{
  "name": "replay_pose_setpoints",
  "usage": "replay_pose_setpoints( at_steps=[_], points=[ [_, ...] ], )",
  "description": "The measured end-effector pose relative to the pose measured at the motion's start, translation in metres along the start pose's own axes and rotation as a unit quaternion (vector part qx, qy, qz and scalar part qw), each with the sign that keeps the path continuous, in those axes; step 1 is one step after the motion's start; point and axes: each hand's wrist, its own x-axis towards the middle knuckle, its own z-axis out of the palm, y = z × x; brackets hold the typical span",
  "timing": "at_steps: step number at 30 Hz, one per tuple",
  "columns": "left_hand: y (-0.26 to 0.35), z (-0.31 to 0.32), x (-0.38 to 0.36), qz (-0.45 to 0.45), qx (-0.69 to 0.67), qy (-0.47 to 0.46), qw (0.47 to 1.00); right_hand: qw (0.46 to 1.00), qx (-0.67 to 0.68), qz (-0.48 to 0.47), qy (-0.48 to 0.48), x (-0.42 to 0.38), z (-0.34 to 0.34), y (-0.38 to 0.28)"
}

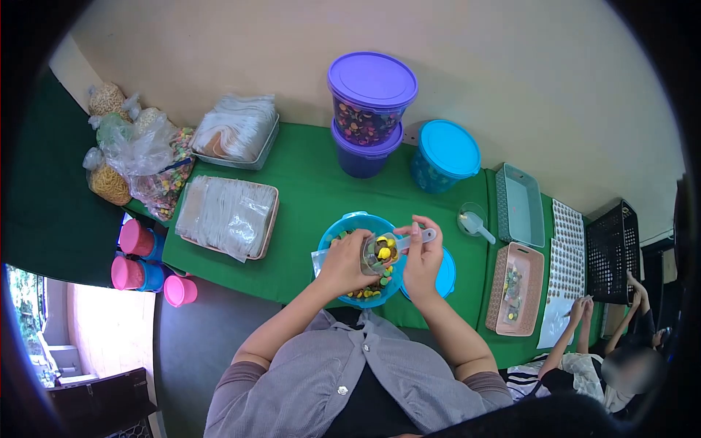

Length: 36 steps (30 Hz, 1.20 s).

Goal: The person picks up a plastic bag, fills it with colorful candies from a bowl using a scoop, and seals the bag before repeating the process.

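My left hand (343,261) is wrapped round a small clear cup (369,264) above an open blue tub (353,220). Between thumb and fingers, my right hand (422,261) grips the pale handle of a scoop (428,236). The scoop's bowl, at the cup's mouth, carries yellow and brown pieces. More small colourful pieces (369,290) fill the tub below, partly hidden by my hands. A clear plastic edge (318,263) shows beside my left wrist. To the right of the tub, partly behind my right hand, lies a blue lid (446,274).
Lidded purple tubs (369,109) and a blue one (445,157) stand behind. Left are baskets of plastic bags (228,215) and bagged snacks (157,160). Rightward are a clear cup with a white scoop (476,225), a pink basket (515,288) and other people's hands (582,308).
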Motion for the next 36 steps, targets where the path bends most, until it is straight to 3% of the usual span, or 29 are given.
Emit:
replay_pose_setpoints(
  at_steps=[5, 7, 11, 14, 16, 18, 21, 22, 24, 26, 28, 30, 32, 36],
  points=[
    [-0.001, 0.000, 0.000, -0.026, -0.009, 0.028, 0.999, 0.998, 0.014, 0.002, -0.059, 0.004, 0.009, -0.005],
    [0.000, -0.002, -0.001, -0.021, -0.019, 0.048, 0.998, 0.990, -0.068, -0.079, -0.091, 0.009, 0.010, -0.005],
    [0.005, -0.009, 0.000, -0.018, -0.043, 0.046, 0.998, 0.983, -0.098, -0.066, -0.137, 0.005, 0.010, -0.031],
    [0.007, -0.017, 0.000, 0.003, -0.058, 0.081, 0.995, 0.982, -0.049, -0.143, -0.113, 0.004, 0.009, -0.034],
    [-0.003, -0.021, 0.000, -0.044, -0.144, 0.067, 0.986, 0.962, -0.025, -0.272, -0.004, 0.010, 0.005, -0.033],
    [-0.010, -0.028, 0.001, -0.074, -0.156, 0.104, 0.979, 0.973, -0.007, -0.232, 0.017, 0.015, 0.001, -0.033],
    [-0.022, -0.040, 0.001, -0.117, -0.154, 0.175, 0.965, 0.997, -0.028, -0.006, -0.067, 0.026, -0.001, 0.005],
    [-0.026, -0.041, 0.001, -0.132, -0.142, 0.207, 0.959, 0.997, -0.027, -0.005, -0.068, 0.026, -0.001, 0.025],
    [-0.038, -0.036, 0.002, -0.133, -0.113, 0.231, 0.957, 0.960, -0.167, 0.067, -0.214, 0.026, 0.001, 0.064],
    [-0.054, -0.022, 0.004, -0.099, -0.049, 0.281, 0.953, 0.960, -0.140, 0.094, -0.224, 0.027, 0.003, 0.102],
    [-0.063, -0.009, 0.005, -0.106, -0.033, 0.270, 0.956, 0.959, -0.111, 0.118, -0.234, 0.033, 0.005, 0.131],
    [-0.069, -0.003, 0.002, -0.118, -0.015, 0.263, 0.958, 0.942, -0.051, 0.245, -0.222, 0.039, 0.001, 0.145],
    [-0.072, 0.002, -0.001, -0.113, 0.082, 0.270, 0.953, 0.934, -0.064, 0.262, -0.232, 0.040, -0.006, 0.147],
    [-0.078, 0.009, -0.001, -0.165, 0.016, 0.274, 0.947, 0.899, -0.062, 0.359, -0.245, 0.032, -0.006, 0.145]
  ],
)
